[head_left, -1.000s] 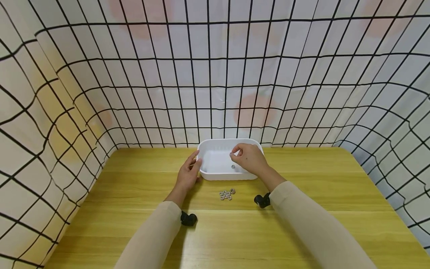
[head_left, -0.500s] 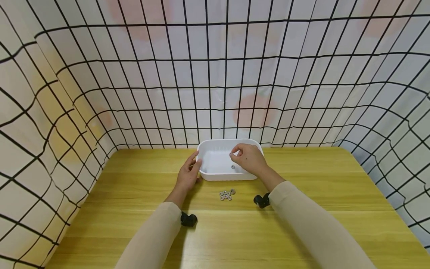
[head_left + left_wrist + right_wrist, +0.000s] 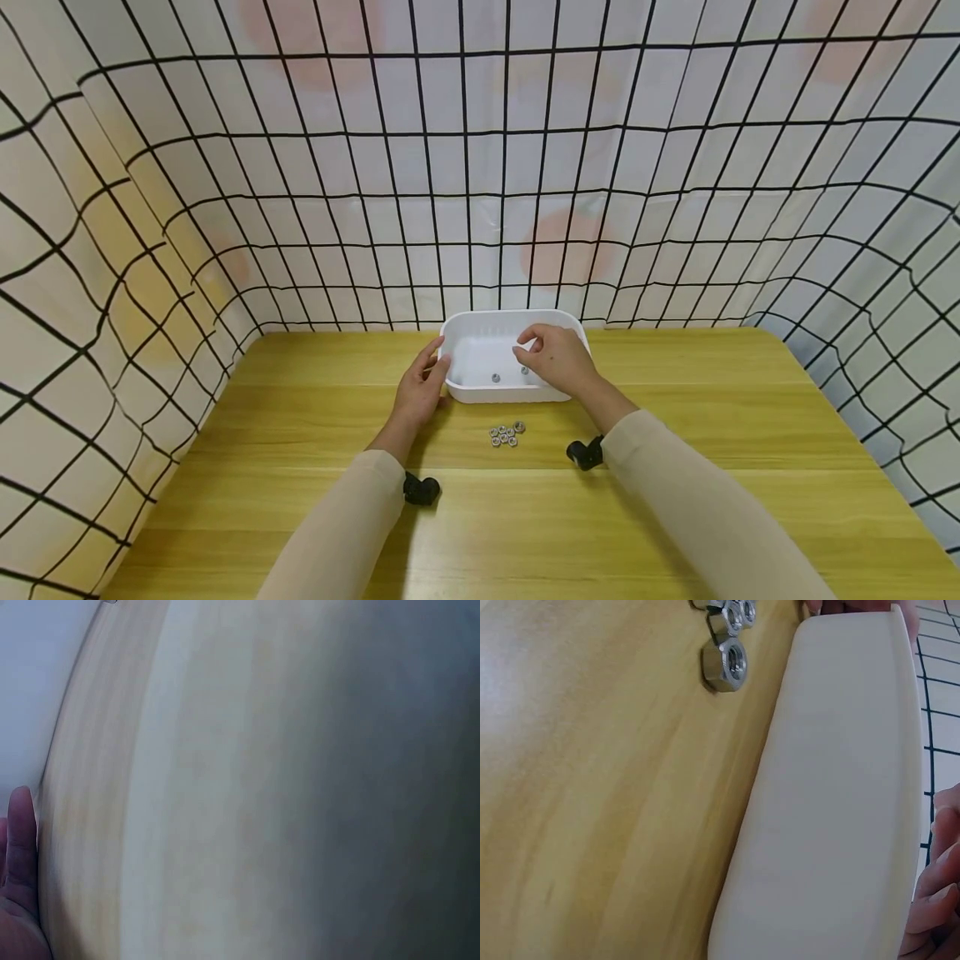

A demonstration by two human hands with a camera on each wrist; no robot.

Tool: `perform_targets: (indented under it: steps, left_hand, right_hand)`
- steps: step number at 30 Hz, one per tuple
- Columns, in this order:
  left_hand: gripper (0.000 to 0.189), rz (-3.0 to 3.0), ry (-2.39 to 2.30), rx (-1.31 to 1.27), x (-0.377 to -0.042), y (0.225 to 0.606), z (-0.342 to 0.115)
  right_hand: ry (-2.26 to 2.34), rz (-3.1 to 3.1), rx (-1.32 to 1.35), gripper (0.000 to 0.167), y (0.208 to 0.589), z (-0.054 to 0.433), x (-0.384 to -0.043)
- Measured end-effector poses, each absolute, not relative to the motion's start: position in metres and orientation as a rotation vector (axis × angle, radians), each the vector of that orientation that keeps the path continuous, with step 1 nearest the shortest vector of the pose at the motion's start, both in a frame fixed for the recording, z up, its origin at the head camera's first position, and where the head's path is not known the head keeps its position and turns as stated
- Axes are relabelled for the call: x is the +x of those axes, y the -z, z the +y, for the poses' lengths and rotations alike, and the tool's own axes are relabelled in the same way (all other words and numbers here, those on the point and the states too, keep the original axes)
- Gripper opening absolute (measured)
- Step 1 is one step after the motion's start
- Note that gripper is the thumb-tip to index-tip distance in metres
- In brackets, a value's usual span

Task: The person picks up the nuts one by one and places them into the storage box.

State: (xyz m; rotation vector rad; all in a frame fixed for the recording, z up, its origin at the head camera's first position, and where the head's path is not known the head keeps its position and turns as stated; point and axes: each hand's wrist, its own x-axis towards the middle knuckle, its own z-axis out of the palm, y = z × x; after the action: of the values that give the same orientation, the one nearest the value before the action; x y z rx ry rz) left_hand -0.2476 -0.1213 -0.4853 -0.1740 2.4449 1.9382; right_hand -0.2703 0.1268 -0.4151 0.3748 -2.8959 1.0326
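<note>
In the head view, my left hand (image 3: 422, 390) holds the left end of a white plastic tray (image 3: 480, 393), its thumb at the rim. A straight finger of it shows at the edge of the left wrist view. Over the tray's right half hovers my right hand (image 3: 557, 357), thumb and index finger bent towards each other with a gap and nothing between them. Inside the tray lie two metal hex nuts, one left of centre (image 3: 496, 378) and another nut (image 3: 525, 370) just under the right hand. In front of the tray several more nuts (image 3: 504, 438) form a small cluster.
The wooden table (image 3: 315, 517) carries the tray near its back edge. Black-lined white curtains (image 3: 480, 167) hang behind and at both sides. A larger-looking nut (image 3: 726, 666) stands out near the tray wall in the right wrist view. Black wrist cameras (image 3: 422, 490) sit on both wrists.
The right hand has let go of a nut; two nuts now show in the tray where one showed before. Its thumb and index finger have parted. The left hand has stayed put.
</note>
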Motion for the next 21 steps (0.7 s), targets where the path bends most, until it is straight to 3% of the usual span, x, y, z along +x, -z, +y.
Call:
perform_targets:
  steps: [21]
  left_hand:
    - [0.044, 2.426, -1.953, -0.194, -0.248, 0.487, -0.121]
  right_hand:
    - [-1.32, -2.8, 0.431, 0.016, 0.419, 0.115, -0.221]
